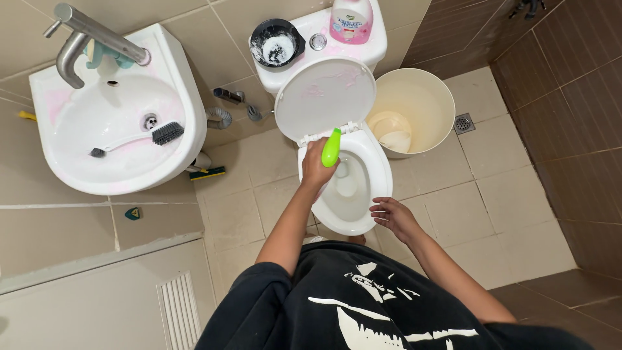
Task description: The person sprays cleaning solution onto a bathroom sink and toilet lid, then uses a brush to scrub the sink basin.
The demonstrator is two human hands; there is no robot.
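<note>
Two hands are at work over the toilet bowl [346, 188], whose lid [325, 97] stands raised against the cistern [376, 45]. Our left hand [315, 167] is closed around the green handle [332, 147] of what we take to be a toilet brush; its working end is hidden from us, so we cannot be sure it is a brush at all. Our right hand [394, 217] hangs apart from the left, fingers loosely spread and holding nothing, just beside the near right edge of the seat.

As for progress, we judge the scrubbing of the bowl to be under way rather than finished: pink smears of cleaner show on the lid, the cistern top and the sink [116, 123], not yet rinsed away. A black-bristled brush [139, 139] lies in the sink basin. A black bowl of white powder [277, 43] and a pink bottle [351, 19] sit on the cistern, and a cream bin [414, 110] stands just right of the toilet.
</note>
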